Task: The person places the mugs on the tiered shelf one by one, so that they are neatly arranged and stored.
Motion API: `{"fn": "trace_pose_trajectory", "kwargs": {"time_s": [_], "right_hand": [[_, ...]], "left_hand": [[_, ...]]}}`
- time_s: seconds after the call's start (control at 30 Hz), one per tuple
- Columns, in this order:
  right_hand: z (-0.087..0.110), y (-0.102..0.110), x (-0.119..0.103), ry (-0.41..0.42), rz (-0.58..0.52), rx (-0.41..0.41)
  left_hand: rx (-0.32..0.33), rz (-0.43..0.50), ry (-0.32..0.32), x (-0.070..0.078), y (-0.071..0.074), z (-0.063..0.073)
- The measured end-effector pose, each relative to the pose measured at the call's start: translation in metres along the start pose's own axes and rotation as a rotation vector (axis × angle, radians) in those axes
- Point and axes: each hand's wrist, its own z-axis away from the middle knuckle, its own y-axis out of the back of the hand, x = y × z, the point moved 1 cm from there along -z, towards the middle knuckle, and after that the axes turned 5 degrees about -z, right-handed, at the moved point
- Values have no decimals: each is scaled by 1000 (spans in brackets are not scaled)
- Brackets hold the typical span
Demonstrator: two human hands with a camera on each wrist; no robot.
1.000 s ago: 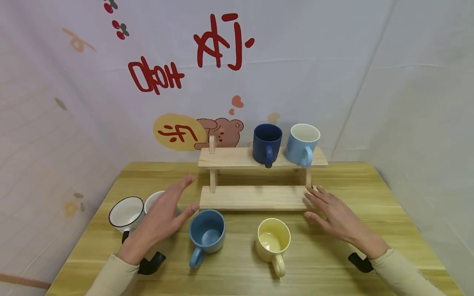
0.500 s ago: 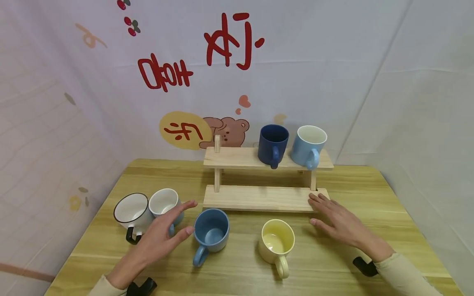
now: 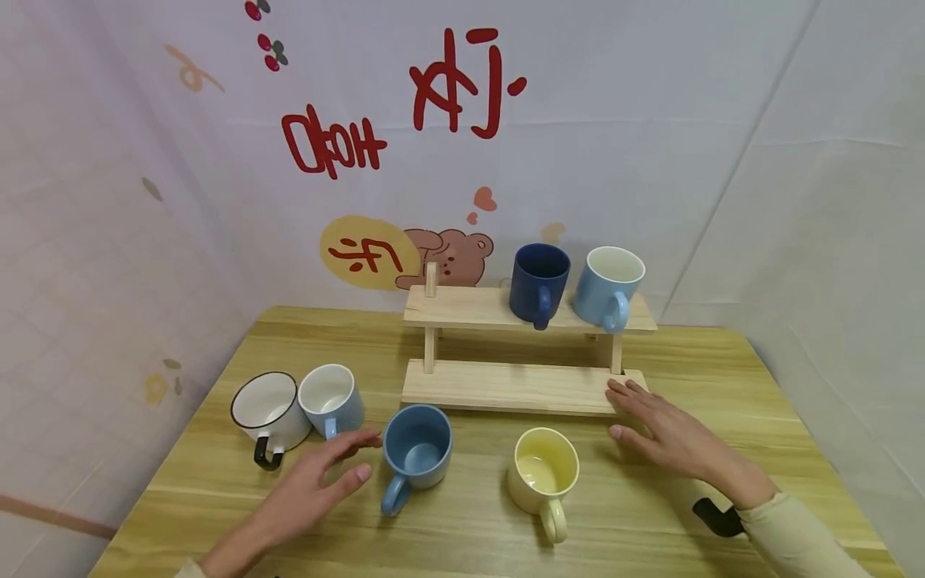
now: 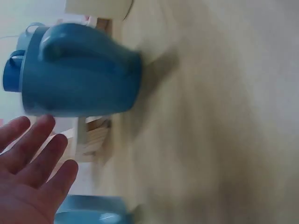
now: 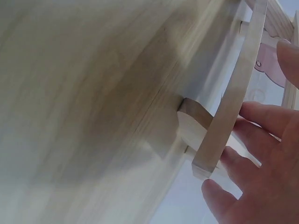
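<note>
My left hand point(image 3: 311, 490), fingers spread, hovers just left of the medium-blue mug point(image 3: 419, 449). In the left wrist view, that mug point(image 4: 79, 74) stands beyond the fingertips, with a narrow gap between them. Behind this hand is a light-blue mug with a white inside point(image 3: 334, 399), touching a white mug with a black rim and handle point(image 3: 273, 413). My right hand point(image 3: 672, 437) rests its fingertips on the right end of the lower board of a two-tier wooden shelf point(image 3: 506, 387). The right wrist view shows these straight fingers against the board point(image 5: 229, 107).
A yellow mug point(image 3: 543, 474) stands on the wooden table point(image 3: 462, 534) between the hands, handle toward me. On the upper board, a dark-blue mug point(image 3: 538, 285) and a light-blue mug point(image 3: 609, 289) stand at the right. A white printed cloth point(image 3: 614, 160) hangs behind.
My left hand has drawn back toward me from above the light-blue mug, uncovering it, and is now beside the medium-blue mug. The right hand stays on the shelf. The head view has shifted slightly.
</note>
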Motion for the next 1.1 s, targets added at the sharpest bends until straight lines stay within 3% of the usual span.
{"fn": "trace_pose_trajectory", "kwargs": {"time_s": [0.1, 0.23, 0.5, 0.77, 1.1], "right_hand": [[0, -1, 2, 18, 4, 7], [-1, 0, 3, 11, 8, -5], [1, 3, 3, -13, -7, -29], [1, 0, 8, 39, -4, -10], [2, 0, 9, 93, 27, 6]], "left_hand": [[-114, 173, 77, -7, -7, 4], [-211, 310, 125, -13, -13, 6], [-223, 409, 121, -12, -27, 9], [-307, 605, 93, -6, -44, 3], [-326, 686, 99, -4, -45, 1]]}}
